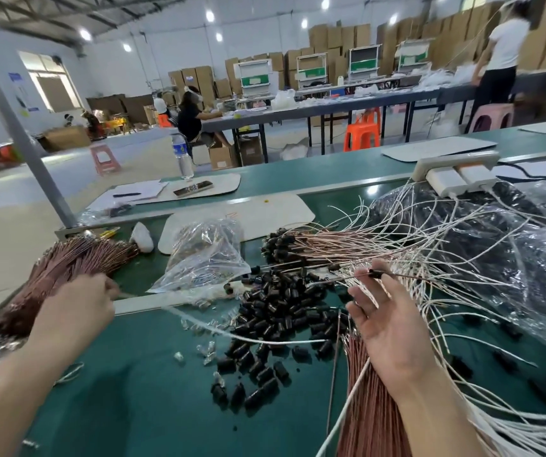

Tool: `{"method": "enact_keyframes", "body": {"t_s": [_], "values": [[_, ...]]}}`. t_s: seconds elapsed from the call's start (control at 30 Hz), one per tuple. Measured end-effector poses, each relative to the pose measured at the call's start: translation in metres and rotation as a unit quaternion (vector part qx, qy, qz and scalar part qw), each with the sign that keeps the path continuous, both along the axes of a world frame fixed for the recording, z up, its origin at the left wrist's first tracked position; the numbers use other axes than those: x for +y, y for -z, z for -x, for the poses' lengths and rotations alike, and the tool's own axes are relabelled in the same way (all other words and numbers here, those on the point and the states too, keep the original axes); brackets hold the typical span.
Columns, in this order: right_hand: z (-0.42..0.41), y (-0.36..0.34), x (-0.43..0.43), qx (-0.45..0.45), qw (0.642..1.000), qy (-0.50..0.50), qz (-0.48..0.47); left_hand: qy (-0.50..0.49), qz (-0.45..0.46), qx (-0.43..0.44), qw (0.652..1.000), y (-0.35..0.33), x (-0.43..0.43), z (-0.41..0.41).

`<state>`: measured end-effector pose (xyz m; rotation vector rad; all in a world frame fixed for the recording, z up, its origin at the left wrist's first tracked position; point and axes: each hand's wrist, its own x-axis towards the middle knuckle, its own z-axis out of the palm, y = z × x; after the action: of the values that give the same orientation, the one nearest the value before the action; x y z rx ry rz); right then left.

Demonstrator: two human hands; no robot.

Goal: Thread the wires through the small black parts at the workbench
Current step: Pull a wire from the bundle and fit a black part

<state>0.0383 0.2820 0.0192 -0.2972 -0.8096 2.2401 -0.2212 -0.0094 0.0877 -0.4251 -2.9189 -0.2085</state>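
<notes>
Most of the open room is the bare green worktop [139, 410] near-centre between the arms. Its left edge runs right by the left forearm, and the right side is swamped by loose wires [456, 291] and a big bag [502, 245]. The black parts [274, 311], short dark sleeves, are heaped mid-worktop, with some scattered nearer. The left hand [77, 311], beside the copper bundle [67, 262], is curled round a white wire [265, 341] that trails right to the heap. The right hand [393, 328] pinches a thin wire [406, 276] carrying one black part, other fingers spread. Farther back are a clear bag [205, 255] and a bottle [184, 156], then a factory hall with tables, an orange stool [362, 130] and cartons.
</notes>
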Motion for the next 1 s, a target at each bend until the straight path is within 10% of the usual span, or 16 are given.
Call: {"method": "enact_keyframes", "body": {"t_s": [0.1, 0.37, 0.8, 1.0], "values": [[0.004, 0.001, -0.004, -0.020, 1.000, -0.007, -0.001, -0.017, 0.017, 0.011, 1.000, 0.043, -0.012, -0.016], [0.006, 0.001, -0.005, 0.016, 0.994, -0.022, 0.104, 0.352, -0.125, 0.031, 0.927, 0.091, 0.076, -0.126], [0.008, 0.004, -0.007, -0.016, 0.997, -0.011, 0.073, 0.323, -0.063, 0.035, 0.944, 0.095, 0.110, -0.133], [0.010, 0.005, -0.010, -0.031, 0.999, -0.013, 0.028, 0.341, -0.275, 0.100, 0.893, 0.107, 0.095, -0.132]]}}
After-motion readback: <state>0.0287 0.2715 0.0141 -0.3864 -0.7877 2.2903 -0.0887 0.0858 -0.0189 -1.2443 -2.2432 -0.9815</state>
